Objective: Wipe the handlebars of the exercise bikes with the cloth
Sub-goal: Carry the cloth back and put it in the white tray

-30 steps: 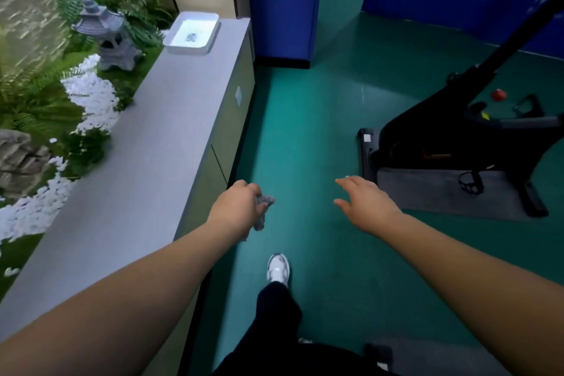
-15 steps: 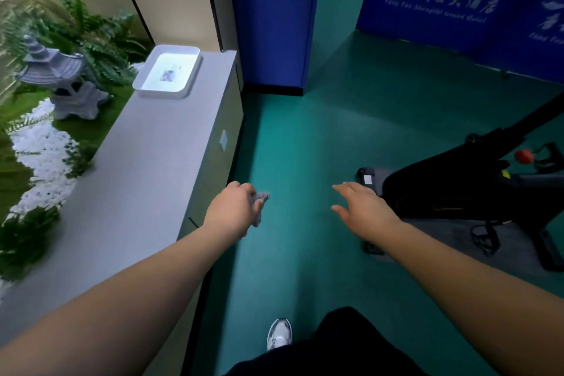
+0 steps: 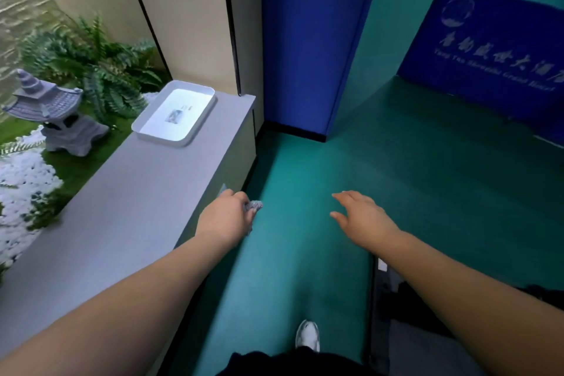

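So the view has swung away from the exercise bike since a second ago: back then the black frame filled the right side, now only a dark sliver of its base (image 3: 396, 293) on its mat pokes out under the right forearm at the lower right edge, and no handlebars are in view at all. The person is walking along the green floor (image 3: 305, 207) beside the long grey counter (image 3: 137, 207), one white shoe (image 3: 307, 335) stepping forward. The left hand (image 3: 227, 217) stays clenched around the cloth (image 3: 254, 206), a small grey wad peeking out past the knuckles, right at the counter's edge. The right hand (image 3: 361, 217) is empty, fingers loosely spread, palm down, hovering over the floor. Up ahead on the counter sits a white tray (image 3: 143, 128) with something small in it (too blurry to tell what), and past the counter there's the little garden with a stone lantern (image 3: 50, 113). My read: no wiping is going on right now, the bike just got left behind, so either that one's done or they're heading off somewhere else with the cloth, maybe toward that tray. Can't say which from here.
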